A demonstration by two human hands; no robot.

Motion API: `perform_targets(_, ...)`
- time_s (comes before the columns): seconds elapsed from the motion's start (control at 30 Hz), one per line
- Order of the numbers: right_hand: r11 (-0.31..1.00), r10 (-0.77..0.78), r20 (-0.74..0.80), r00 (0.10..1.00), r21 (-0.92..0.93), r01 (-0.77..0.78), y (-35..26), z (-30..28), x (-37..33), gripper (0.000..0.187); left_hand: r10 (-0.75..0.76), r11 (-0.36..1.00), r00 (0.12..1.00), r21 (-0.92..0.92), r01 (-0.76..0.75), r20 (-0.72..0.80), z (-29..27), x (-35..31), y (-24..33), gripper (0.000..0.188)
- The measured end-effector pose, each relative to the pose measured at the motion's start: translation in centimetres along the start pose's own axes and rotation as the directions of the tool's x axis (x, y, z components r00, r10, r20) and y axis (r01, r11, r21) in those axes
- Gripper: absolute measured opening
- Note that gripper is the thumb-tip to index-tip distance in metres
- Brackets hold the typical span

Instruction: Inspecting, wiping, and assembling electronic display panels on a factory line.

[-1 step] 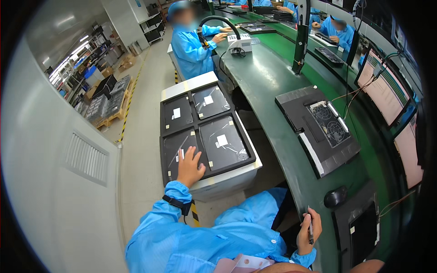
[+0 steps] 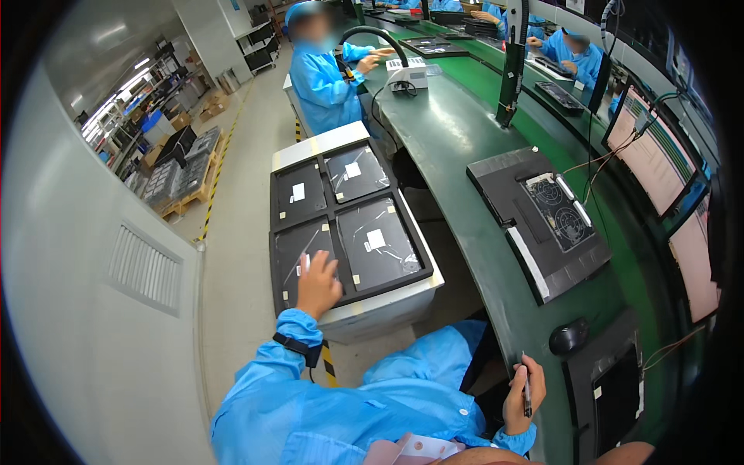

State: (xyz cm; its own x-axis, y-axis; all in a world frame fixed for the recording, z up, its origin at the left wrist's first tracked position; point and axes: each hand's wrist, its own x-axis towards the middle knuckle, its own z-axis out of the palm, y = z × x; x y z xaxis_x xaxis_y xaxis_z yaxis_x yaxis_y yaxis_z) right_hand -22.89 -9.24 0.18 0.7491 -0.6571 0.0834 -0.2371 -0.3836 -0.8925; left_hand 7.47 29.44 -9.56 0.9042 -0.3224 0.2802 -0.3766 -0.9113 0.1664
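Observation:
My left hand is over the nearest left film-wrapped dark panel, fingers spread and holding nothing. Whether its fingertips touch the film I cannot tell. That panel lies in a black tray of compartments, beside a near right panel and two farther ones, each with a white label. At the bench edge, my right hand is closed around a pen, its tip pointing up. A black mouse sits on the bench close to that hand.
A dark fixture with two round fan shapes stands on the green bench. Another dark fixture is at lower right, near screens with cables. A co-worker stands beyond the white cart. A white wall rises at left.
My left hand's fingers have shifted slightly over the panel and look more blurred. The whole view has moved by a hair. My right hand keeps its hold on the pen.

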Motion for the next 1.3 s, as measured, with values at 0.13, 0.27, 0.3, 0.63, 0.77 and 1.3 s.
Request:
perform_targets(0.13, 0.994, -0.105, -0.030, 0.994, -0.046, 0.104, 0.3, 0.3, 0.1, 0.021, -0.083, 0.996, 0.991, -0.016, 0.082, -0.101, -1.0, -0.8, 0.0, 0.062)
perform_targets(0.27, 0.992, -0.102, -0.056, 0.993, -0.080, 0.097, 0.5, 0.8, 0.2, 0.021, 0.130, 0.990, 0.991, -0.064, -0.129, 0.013, -0.3, -2.2, 3.9, 0.077)
perform_targets(0.3, 0.990, -0.112, -0.036, 0.993, -0.087, 0.109, 0.5, 0.9, 0.2, 0.021, 0.208, 0.978, 0.978, -0.030, -0.207, 0.036, 0.0, -2.4, 4.7, 0.074)
perform_targets(0.63, 0.988, -0.133, -0.068, 0.989, -0.088, 0.127, 1.4, 1.4, 0.3, 0.023, 0.222, 0.973, 0.973, -0.047, -0.226, -0.063, 1.5, -1.2, 4.0, 0.053)
perform_targets(0.77, 0.989, -0.138, -0.095, 0.986, -0.071, 0.131, 1.5, 1.5, 0.4, 0.024, 0.175, 0.981, 0.980, -0.063, -0.181, -0.099, 1.9, 1.0, 3.4, 0.046)
perform_targets(1.3, 0.992, -0.101, -0.118, 0.988, -0.080, 0.092, 1.8, 1.8, 0.3, 0.025, 0.124, 0.989, 0.985, 0.067, -0.133, 0.122, 4.1, 7.7, 5.3, 0.078)
